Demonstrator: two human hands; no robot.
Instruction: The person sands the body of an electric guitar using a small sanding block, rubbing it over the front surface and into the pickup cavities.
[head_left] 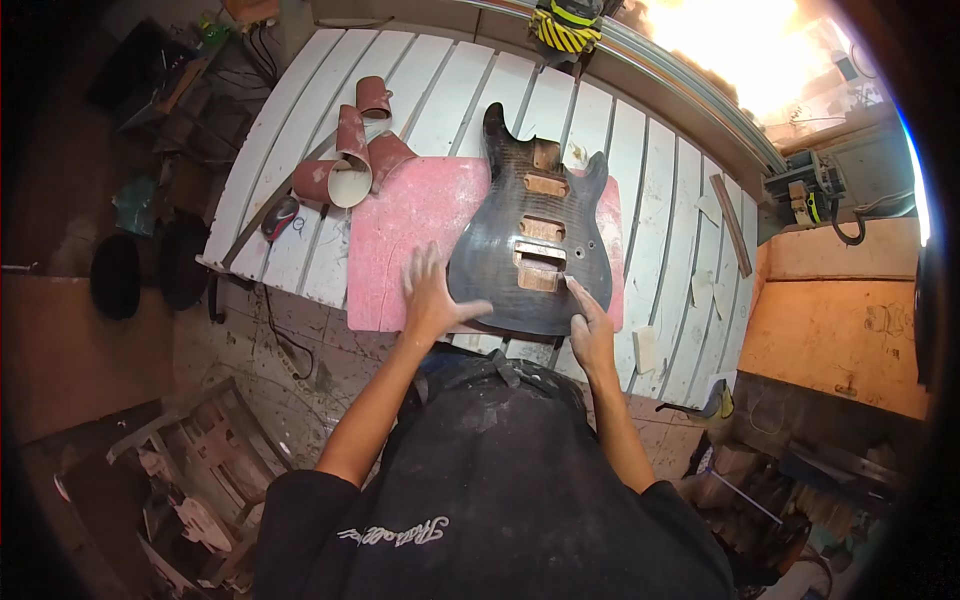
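A dark, grain-patterned electric guitar body (486,262) with bare-wood cavities lies face up on a pink mat (420,200). My left hand (433,300) is open at the body's lower left edge, fingers spread over the mat and thumb reaching across the body. On the lower right of the body, my right hand (592,328) has its index finger stretched toward the corner of the lowest cavity, the other fingers curled. Something pale shows at that fingertip; whether it is a small piece held there or dust, I cannot make out. Whitish dust coats both hands.
Rolls of reddish-brown sandpaper (352,140) stand and lie at the left of the white slatted table (655,220). Near them is a red-and-black rounded tool (281,218). A wooden strip (731,225) and a pale block (645,350) lie at the right. An orange-brown cabinet (840,310) stands beyond.
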